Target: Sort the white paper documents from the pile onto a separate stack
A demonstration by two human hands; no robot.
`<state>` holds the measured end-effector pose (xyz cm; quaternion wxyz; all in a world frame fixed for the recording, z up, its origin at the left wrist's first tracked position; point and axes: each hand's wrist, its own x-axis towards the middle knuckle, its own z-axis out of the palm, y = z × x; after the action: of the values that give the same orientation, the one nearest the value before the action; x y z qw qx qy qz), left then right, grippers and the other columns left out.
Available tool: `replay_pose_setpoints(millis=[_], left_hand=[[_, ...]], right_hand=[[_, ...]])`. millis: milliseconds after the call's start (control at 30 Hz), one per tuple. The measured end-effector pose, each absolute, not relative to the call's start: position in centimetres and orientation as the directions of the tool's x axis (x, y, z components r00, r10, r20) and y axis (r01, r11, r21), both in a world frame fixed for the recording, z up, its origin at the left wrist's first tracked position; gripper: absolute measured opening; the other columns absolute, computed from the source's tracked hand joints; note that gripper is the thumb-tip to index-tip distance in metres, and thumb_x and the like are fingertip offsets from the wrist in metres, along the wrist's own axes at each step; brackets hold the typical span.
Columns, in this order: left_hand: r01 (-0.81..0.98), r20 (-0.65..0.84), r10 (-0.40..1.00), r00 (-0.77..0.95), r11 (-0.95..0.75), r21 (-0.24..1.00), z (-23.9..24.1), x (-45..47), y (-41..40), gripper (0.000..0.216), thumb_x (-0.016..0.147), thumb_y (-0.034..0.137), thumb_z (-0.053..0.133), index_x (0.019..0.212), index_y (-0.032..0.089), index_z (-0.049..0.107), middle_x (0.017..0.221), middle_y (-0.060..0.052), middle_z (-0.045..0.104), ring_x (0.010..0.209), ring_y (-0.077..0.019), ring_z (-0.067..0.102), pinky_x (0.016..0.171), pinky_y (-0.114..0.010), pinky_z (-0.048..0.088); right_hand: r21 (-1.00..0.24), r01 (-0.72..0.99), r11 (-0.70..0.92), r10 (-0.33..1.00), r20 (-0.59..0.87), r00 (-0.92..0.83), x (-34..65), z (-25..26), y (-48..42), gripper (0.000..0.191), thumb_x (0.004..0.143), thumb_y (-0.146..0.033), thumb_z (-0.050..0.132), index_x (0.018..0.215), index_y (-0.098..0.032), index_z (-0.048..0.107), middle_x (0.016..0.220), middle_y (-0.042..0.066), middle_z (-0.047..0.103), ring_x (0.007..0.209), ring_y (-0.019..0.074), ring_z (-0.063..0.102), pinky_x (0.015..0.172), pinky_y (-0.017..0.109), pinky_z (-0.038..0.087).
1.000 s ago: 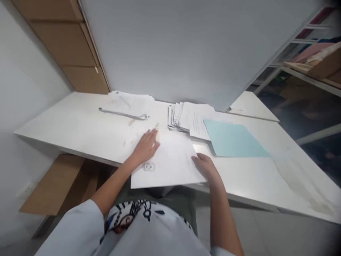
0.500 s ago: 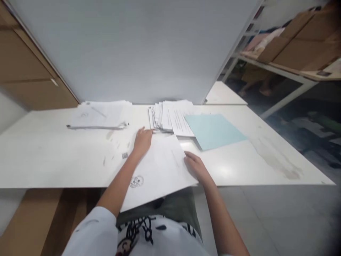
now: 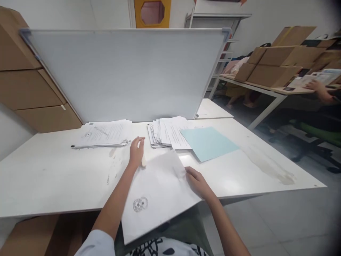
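Note:
A white sheet of paper point(image 3: 162, 192) with two overlapping round stamp marks near its lower left lies over the table's front edge. My right hand point(image 3: 197, 181) is closed on the sheet's right edge. At its upper left, my left hand point(image 3: 136, 153) has curled fingers, and a small cream-coloured block point(image 3: 144, 162) sticks out from under the palm; most of it is hidden. Just beyond are a pile of papers point(image 3: 162, 133) and, overlapping it on the right, a light blue sheet point(image 3: 210, 142). A neater stack of printed papers point(image 3: 103, 133) lies to the left.
A whiteboard point(image 3: 125, 74) stands along the back of the white table point(image 3: 53, 177). Cardboard boxes point(image 3: 23, 89) are piled at left. On the right, another table point(image 3: 255, 87) carries more boxes, and a person's hand point(image 3: 314, 85) rests on papers there.
My view has tilted up, showing the whiteboard's top. My left hand has lifted off the sheet's upper edge and curled, with the cream block now showing. My right hand keeps its hold.

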<state>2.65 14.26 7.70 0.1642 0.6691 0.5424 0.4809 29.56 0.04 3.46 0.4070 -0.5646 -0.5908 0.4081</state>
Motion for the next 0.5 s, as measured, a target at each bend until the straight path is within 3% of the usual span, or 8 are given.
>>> replay_pose_setpoints(millis=[100,200,267,400,500], left_hand=[[0.627,0.482,0.864,-0.149,-0.294,0.721,7.6,-1.9,14.6,0.031,0.097,0.031,0.035,0.106,0.017,0.061,0.11,-0.007,0.067,0.11,-0.0188,0.059,0.098,-0.038,0.046],[0.726,0.479,0.85,-0.218,-0.186,0.662,6.3,-5.8,14.9,0.031,0.092,0.037,0.052,0.114,0.015,0.059,0.116,-0.007,0.061,0.108,-0.0237,0.059,0.092,-0.044,0.049],[0.748,0.468,0.846,-0.253,-0.136,0.65,5.1,-7.1,14.8,0.037,0.088,0.039,0.058,0.118,0.016,0.057,0.122,-0.008,0.058,0.107,-0.0242,0.058,0.089,-0.045,0.05],[0.8,0.441,0.847,-0.296,-0.032,0.599,3.3,-7.6,14.6,0.025,0.09,0.029,0.055,0.109,0.015,0.061,0.113,-0.013,0.061,0.114,-0.0249,0.054,0.099,-0.047,0.043],[0.827,0.435,0.844,-0.313,0.017,0.562,2.5,-7.4,14.5,0.025,0.09,0.029,0.055,0.108,0.014,0.062,0.111,-0.014,0.062,0.113,-0.0257,0.054,0.099,-0.046,0.044]], right_hand=[[-0.926,0.376,0.014,0.978,-0.065,-0.198,29.5,5.8,-2.1,0.028,0.089,-0.036,0.042,0.094,-0.023,0.066,0.089,0.003,0.066,0.089,0.0237,0.06,0.081,0.031,0.045],[-0.902,0.43,0.045,0.945,-0.101,-0.311,29.1,8.4,-3.0,0.03,0.09,-0.041,0.043,0.098,-0.026,0.068,0.093,0.004,0.068,0.093,0.0254,0.061,0.084,0.032,0.045],[-0.893,0.444,0.081,0.966,-0.038,-0.254,28.5,10.2,-2.1,0.029,0.086,-0.045,0.048,0.094,-0.027,0.07,0.096,0.005,0.069,0.096,0.0277,0.061,0.085,0.033,0.045],[-0.921,0.374,0.106,0.993,0.08,-0.086,26.5,13.9,4.0,0.027,0.074,-0.046,0.059,0.081,-0.023,0.072,0.097,0.007,0.07,0.091,0.0288,0.062,0.076,0.033,0.047],[-0.967,0.235,0.096,0.995,0.085,-0.056,24.1,15.6,10.7,0.03,0.07,-0.042,0.064,0.089,-0.021,0.072,0.089,0.007,0.071,0.078,0.0255,0.064,0.063,0.031,0.048]])
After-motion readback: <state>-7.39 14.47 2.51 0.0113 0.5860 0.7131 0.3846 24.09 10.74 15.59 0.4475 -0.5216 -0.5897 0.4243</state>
